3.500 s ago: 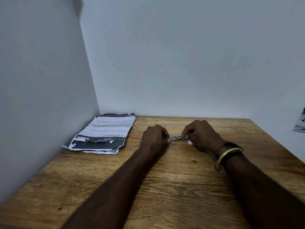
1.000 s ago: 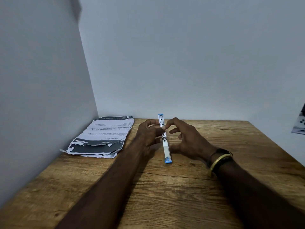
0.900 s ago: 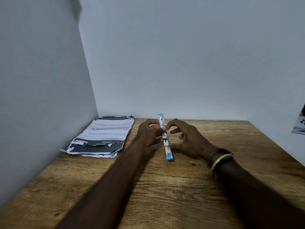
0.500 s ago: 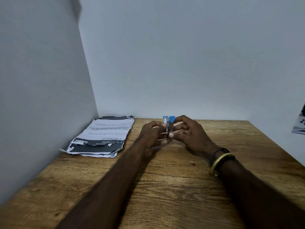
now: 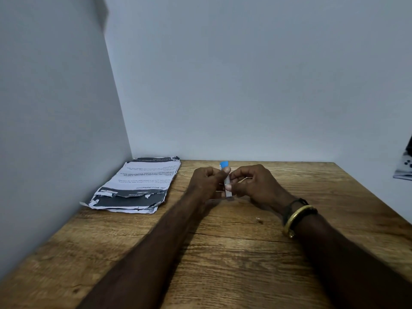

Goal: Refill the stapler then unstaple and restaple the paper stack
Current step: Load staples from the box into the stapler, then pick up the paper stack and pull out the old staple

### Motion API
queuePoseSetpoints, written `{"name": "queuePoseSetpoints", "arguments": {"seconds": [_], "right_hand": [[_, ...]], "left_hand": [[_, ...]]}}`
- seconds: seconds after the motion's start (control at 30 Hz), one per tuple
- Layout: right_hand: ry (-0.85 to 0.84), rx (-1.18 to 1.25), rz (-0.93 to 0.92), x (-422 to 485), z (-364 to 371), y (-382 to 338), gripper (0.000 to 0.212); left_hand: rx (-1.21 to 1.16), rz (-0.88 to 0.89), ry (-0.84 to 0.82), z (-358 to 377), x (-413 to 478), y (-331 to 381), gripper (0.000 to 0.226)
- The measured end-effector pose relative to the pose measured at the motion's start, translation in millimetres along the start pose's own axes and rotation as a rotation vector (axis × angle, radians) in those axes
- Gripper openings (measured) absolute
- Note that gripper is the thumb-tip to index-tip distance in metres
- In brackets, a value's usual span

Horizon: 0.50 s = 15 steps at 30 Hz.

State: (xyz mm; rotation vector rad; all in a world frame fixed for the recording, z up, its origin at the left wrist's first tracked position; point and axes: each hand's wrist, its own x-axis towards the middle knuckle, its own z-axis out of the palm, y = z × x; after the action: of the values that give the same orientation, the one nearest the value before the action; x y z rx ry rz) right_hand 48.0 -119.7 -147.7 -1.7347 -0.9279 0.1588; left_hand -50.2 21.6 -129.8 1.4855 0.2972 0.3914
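A small blue and white stapler point(image 5: 226, 181) stands on end between my two hands, its lower end on the wooden table point(image 5: 223, 253) and its blue tip pointing up. My left hand point(image 5: 208, 182) pinches its upper part with thumb and forefinger. My right hand point(image 5: 254, 184) grips its middle from the right side. The stapler looks folded shut. The paper stack point(image 5: 138, 185), with printed text, a dark band and torn edges, lies flat at the back left, apart from both hands.
Grey walls close the table on the left and at the back. A tiny metal bit, perhaps a loose staple point(image 5: 257, 219), lies on the wood near my right wrist. A black and white object point(image 5: 404, 166) shows at the right edge.
One second ago the stapler lay unfolded, long and flat. Both hands have since folded it shut and hold it upright between them. The paper stack has not moved.
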Motion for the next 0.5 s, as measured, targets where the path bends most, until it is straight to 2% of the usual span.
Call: {"name": "queuePoseSetpoints", "arguments": {"seconds": [0.2,0.37,0.43,0.5], "right_hand": [[0.028,0.003,0.001,-2,2,-4,0.015],[0.119,-0.014,0.034,-2,2,-11,0.019],[0.153,-0.057,0.066,-2,1,-12,0.02],[0.185,-0.198,0.106,-1,2,-13,0.017]], "left_hand": [[0.07,0.05,0.05,0,5,-4,0.036],[-0.092,-0.023,-0.053,-1,4,-3,0.029],[-0.056,-0.077,-0.031,2,7,-5,0.037],[0.039,-0.093,0.042,2,12,-8,0.039]]}}
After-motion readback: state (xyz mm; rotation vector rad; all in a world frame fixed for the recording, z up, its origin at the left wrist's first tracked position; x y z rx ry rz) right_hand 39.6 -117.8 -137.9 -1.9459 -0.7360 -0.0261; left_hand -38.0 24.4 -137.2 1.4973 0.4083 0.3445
